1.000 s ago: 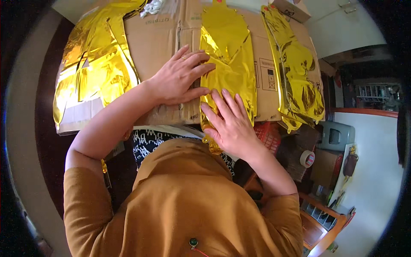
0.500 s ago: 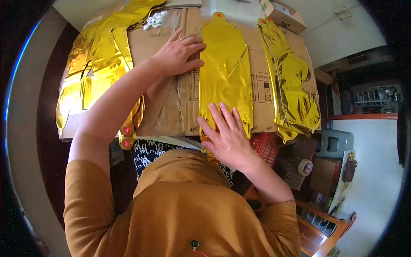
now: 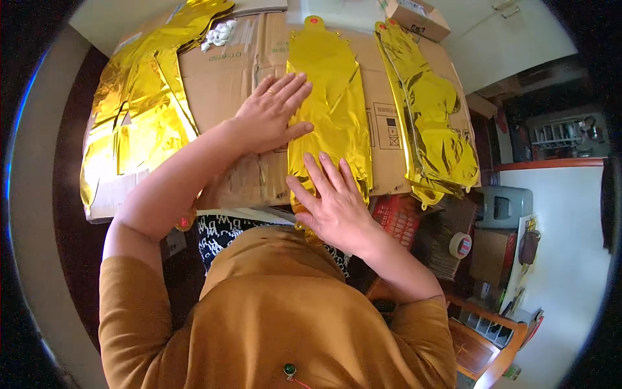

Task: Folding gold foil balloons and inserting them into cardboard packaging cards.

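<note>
A flat gold foil balloon (image 3: 327,71), uninflated and folded lengthwise, lies on the cardboard (image 3: 214,81) in front of me. It has a small red-marked tab at its far end. My left hand (image 3: 272,110), fingers stretched, is at the balloon's left edge, its fingertips over the foil. Across the balloon's near end rests my right hand (image 3: 337,207), palm down with fingers spread. To the left lies a larger spread of gold foil balloons (image 3: 146,91), partly behind my left arm. More flat gold balloons (image 3: 431,107) are stacked at the right.
Small white lumps (image 3: 219,35) sit at the far left of the cardboard. An open carton (image 3: 414,18) stands at the far right. Below the right edge are a red plastic basket (image 3: 396,222), a tape roll (image 3: 460,246) and a wooden chair (image 3: 483,343).
My left hand has slid toward me along the balloon's left edge, and its fingers have straightened. My right hand stays at the near end. The whole view has shifted slightly.
</note>
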Motion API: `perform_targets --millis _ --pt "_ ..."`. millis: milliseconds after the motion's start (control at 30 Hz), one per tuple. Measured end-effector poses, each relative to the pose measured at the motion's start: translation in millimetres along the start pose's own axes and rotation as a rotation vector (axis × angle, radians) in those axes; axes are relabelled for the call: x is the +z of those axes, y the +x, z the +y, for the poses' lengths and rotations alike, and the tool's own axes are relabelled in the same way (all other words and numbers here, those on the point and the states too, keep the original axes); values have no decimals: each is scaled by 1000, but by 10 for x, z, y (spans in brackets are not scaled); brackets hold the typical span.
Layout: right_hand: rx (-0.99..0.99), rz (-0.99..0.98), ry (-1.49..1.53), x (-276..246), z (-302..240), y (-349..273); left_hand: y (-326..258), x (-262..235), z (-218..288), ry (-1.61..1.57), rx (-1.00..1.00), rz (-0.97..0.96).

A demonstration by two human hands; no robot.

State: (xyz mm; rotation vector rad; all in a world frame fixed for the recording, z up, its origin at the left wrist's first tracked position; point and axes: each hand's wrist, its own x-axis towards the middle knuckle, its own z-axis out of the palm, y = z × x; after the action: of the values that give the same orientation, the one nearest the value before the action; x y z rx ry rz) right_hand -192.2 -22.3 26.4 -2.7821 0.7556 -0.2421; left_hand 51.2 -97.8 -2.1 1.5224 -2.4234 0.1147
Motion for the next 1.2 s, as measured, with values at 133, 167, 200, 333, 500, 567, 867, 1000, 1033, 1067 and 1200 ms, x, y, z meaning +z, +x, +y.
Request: perform_targets --millis 133,167,200,333,500,567,867,1000,1033,1067,1200 --pt "5 -8 2 -15 3 -12 48 -27 -57 66 -24 -101" --pt "7 -16 4 -33 3 -16 49 -19 -61 70 -26 -104" --pt "-16 -29 45 -69 35 -18 59 -33 -64 70 -27 -114" --pt "40 28 169 -258 393 50 79 -33 -80 79 -24 -122" --pt "222 118 -12 -189 936 428 108 -33 -205 27 13 -92" --pt "247 8 -197 -95 961 522 117 -1 -214 15 20 -80" --pt "242 -42 -184 -128 949 530 103 -99 -191 -18 4 -144" --pt "284 28 225 -353 1177 714 72 -96 -230 -116 -18 -82" --pt "295 140 362 -445 1187 864 57 -84 -232 -143 -22 -47" --pt "246 223 255 -606 1203 1094 34 -72 -250 -168 -30 -12" --pt "168 177 206 -935 1468 2532 -22 -86 -267 -176 -22 -1"
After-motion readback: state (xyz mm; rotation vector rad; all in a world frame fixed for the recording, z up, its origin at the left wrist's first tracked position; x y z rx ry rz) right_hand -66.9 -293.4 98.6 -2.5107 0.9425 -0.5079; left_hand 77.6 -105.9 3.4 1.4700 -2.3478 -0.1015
